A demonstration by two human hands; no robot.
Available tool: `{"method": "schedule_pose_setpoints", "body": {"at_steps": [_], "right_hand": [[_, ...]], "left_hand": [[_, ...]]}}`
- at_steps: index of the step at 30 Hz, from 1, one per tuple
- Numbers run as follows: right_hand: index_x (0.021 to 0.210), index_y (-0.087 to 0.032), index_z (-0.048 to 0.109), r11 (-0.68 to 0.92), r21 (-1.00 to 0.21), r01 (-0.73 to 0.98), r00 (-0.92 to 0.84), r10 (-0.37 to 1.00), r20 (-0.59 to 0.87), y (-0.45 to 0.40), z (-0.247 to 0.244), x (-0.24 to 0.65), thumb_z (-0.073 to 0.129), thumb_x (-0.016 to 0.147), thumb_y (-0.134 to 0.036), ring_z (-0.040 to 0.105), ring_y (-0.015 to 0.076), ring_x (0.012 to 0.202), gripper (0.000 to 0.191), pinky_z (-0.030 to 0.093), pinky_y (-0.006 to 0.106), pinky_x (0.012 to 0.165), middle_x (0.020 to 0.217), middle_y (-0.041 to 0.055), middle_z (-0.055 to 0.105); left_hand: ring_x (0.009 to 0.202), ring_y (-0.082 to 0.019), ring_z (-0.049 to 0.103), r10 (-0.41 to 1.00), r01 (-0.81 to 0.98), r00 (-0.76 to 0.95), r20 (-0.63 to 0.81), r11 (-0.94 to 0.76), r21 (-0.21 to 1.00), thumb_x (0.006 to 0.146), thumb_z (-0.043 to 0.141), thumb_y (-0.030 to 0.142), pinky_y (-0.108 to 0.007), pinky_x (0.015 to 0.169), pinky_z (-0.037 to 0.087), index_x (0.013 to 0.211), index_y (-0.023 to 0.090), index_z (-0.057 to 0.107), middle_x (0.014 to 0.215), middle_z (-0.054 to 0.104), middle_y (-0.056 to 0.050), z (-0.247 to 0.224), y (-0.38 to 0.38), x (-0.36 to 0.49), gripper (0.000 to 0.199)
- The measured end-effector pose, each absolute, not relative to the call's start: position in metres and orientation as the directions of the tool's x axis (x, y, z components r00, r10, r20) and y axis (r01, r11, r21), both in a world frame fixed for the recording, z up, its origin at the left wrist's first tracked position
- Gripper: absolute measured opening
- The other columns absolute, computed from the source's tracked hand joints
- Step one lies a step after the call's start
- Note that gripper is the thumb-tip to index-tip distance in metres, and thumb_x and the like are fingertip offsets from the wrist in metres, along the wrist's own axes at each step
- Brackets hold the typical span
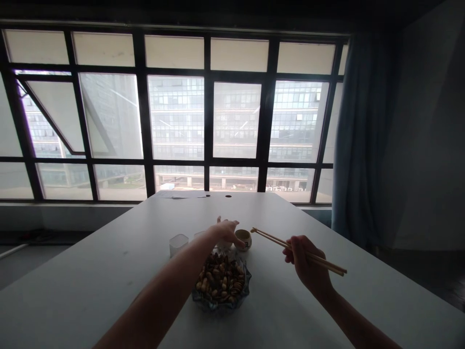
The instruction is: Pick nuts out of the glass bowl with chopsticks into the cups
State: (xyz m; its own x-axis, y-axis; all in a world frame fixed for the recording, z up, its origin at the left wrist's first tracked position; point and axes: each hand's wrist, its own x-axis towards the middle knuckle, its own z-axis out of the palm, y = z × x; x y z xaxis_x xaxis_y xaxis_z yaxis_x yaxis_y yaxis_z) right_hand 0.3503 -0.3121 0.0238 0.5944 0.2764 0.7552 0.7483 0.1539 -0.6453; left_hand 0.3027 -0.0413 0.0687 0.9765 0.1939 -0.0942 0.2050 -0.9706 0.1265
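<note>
My left hand (228,231) reaches over the far side of the glass bowl, fingers apart, thumb beside a small cream cup (242,239) with dark markings. Whether the thumb touches that cup I cannot tell. Below this palm a whitish container is mostly hidden. In my right hand (307,261) is a pair of wooden chopsticks (281,241), their tips just right of the cup. A small light-brown piece, too small to name surely, shows at the tips. The scalloped glass bowl (238,304) holds many brown nuts or beans (221,281), partly covered by my left forearm.
Left of my forearm stands a translucent white square cup (178,245), with another pale container (199,234) partly hidden behind the arm. White papers (181,194) lie at the far end of the white table (145,223). Windows and a blue curtain (363,145) are beyond.
</note>
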Motion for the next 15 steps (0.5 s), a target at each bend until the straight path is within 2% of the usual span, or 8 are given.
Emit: {"method": "schedule_pose_setpoints", "body": {"at_steps": [2, 5, 7, 10, 15], "right_hand": [[0.08, -0.019, 0.059, 0.167, -0.639, 0.751, 0.583, 0.288, 0.76, -0.313, 0.023, 0.35, 0.053, 0.097, -0.052, 0.062, 0.0151, 0.047, 0.038, 0.052, 0.025, 0.043, 0.059, 0.0027, 0.064], [0.08, -0.019, 0.058, 0.167, -0.628, 0.76, 0.564, 0.311, 0.765, -0.313, 0.022, 0.351, 0.052, 0.097, -0.051, 0.062, 0.0155, 0.047, 0.037, 0.052, 0.026, 0.043, 0.06, 0.0024, 0.064], [0.079, -0.02, 0.057, 0.152, -0.619, 0.77, 0.557, 0.313, 0.769, -0.312, 0.023, 0.351, 0.051, 0.098, -0.051, 0.062, 0.0154, 0.047, 0.037, 0.052, 0.026, 0.043, 0.059, 0.0022, 0.064], [0.076, -0.021, 0.055, 0.133, -0.583, 0.801, 0.523, 0.318, 0.791, -0.311, 0.023, 0.349, 0.051, 0.098, -0.052, 0.061, 0.0147, 0.045, 0.038, 0.052, 0.025, 0.042, 0.058, 0.0015, 0.063], [0.072, -0.022, 0.053, 0.09, -0.473, 0.876, 0.405, 0.397, 0.824, -0.31, 0.021, 0.346, 0.049, 0.098, -0.051, 0.058, 0.0138, 0.043, 0.039, 0.048, 0.024, 0.04, 0.056, -0.0003, 0.061]], "left_hand": [[0.141, -0.036, 0.038, 0.168, 0.181, 0.979, -0.115, -0.977, 0.112, 0.06, 0.073, 0.07, -0.059, 0.117, 0.016, 0.144, 0.024, 0.04, 0.147, 0.049, -0.016, 0.065, -0.049, 0.309, 0.101], [0.13, -0.037, 0.05, 0.179, 0.192, 0.976, -0.127, -0.977, 0.098, 0.059, 0.075, 0.067, -0.057, 0.117, 0.019, 0.129, 0.023, 0.055, 0.134, 0.062, -0.013, 0.062, -0.057, 0.315, 0.085], [0.124, -0.037, 0.055, 0.193, 0.204, 0.976, -0.104, -0.974, 0.102, 0.055, 0.077, 0.067, -0.055, 0.117, 0.02, 0.122, 0.023, 0.059, 0.126, 0.066, -0.011, 0.06, -0.06, 0.317, 0.082], [0.121, -0.036, 0.057, 0.187, 0.191, 0.981, -0.047, -0.975, 0.116, 0.05, 0.081, 0.063, -0.055, 0.117, 0.019, 0.124, 0.023, 0.054, 0.124, 0.066, -0.011, 0.058, -0.064, 0.318, 0.088], [0.118, -0.034, 0.059, 0.077, 0.075, 0.997, 0.026, -0.995, 0.065, 0.049, 0.086, 0.053, -0.057, 0.116, 0.014, 0.124, 0.023, 0.046, 0.121, 0.066, -0.012, 0.052, -0.069, 0.317, 0.09]]}}
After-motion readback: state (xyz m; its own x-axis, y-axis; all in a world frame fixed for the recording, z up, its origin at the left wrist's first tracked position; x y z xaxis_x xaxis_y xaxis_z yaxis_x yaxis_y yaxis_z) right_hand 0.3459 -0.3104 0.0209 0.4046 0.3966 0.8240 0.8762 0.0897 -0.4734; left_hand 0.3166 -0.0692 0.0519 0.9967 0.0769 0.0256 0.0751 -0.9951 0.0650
